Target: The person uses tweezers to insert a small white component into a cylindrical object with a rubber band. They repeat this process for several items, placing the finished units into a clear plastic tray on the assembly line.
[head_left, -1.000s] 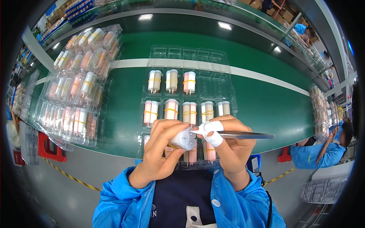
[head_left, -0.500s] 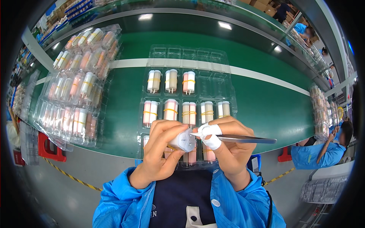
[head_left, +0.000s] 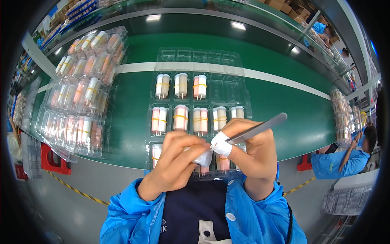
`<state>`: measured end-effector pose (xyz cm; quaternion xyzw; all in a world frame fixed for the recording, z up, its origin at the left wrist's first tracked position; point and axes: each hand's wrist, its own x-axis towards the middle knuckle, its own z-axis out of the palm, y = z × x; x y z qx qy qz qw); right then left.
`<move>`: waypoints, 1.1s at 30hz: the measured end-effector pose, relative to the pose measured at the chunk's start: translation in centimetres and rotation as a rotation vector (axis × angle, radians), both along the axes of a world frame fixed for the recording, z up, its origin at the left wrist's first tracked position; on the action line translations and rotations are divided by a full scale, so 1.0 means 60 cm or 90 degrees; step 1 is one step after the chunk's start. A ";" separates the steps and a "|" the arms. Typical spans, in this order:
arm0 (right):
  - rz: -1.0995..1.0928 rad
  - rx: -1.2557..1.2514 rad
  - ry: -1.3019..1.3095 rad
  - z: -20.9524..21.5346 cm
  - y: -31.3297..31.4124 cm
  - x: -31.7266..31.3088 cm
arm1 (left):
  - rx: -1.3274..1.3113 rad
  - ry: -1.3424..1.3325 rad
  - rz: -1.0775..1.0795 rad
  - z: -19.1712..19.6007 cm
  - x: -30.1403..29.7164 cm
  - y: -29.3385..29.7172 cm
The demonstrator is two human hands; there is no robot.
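Our left hand (head_left: 172, 164) stays clamped on the whitish cylinder (head_left: 204, 158) over the clear blister tray (head_left: 222, 86), now hiding more of its end. Our right hand (head_left: 254, 150) (white finger wraps (head_left: 219, 140) and all) pinches metal tweezers (head_left: 260, 127), suddenly steeper, so we're probably mid-adjustment; tips hidden.

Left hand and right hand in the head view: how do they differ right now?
The left hand holds a pale cylinder; the right hand holds a slim metal tool. The left hand's visible fingers are bare, while the right hand has white wraps at its fingertips. Both come out of blue sleeves and are close together.
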<state>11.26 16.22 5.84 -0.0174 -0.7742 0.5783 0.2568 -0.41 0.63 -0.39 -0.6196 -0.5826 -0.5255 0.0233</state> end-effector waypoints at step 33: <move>-0.164 -0.053 0.202 -0.054 -0.046 0.010 | -0.025 -0.303 -0.035 -0.008 0.019 -0.009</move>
